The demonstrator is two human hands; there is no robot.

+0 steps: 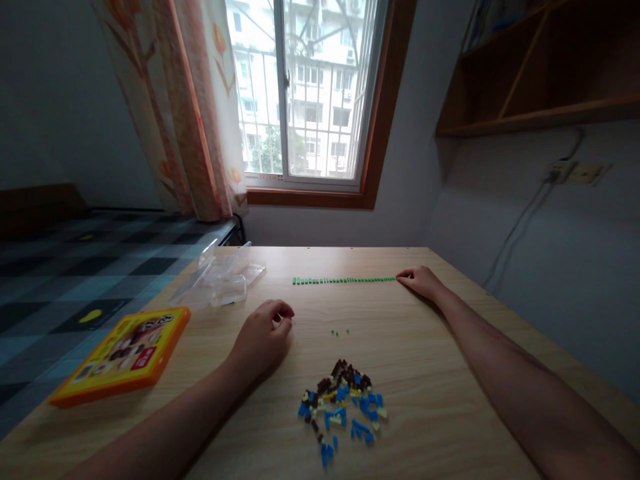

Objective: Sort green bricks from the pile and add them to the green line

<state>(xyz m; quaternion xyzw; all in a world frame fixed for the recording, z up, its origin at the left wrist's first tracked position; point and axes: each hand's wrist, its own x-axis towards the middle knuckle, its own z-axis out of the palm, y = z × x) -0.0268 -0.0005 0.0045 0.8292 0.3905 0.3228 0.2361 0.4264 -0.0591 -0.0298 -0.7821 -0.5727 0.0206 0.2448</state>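
A long row of small green building bricks (345,281) runs across the far part of the table. At its right end my right hand (421,280) pinches a tiny green brick, mostly covered by the fingertips. My left hand (267,333) rests on the wood left of centre, fingers curled and thumb close to the fingertips; anything between them is too small to make out. Between the hands lie a few loose green bricks (337,333). Nearer to me is a pile of blue, brown, cream and yellow bricks (345,400).
An orange and yellow box (125,350) lies at the table's left edge. Behind it stand clear plastic packaging trays (220,277). The wooden table (430,407) reaches toward a window (310,100), with a checked bed (100,267) on the left and a wall on the right.
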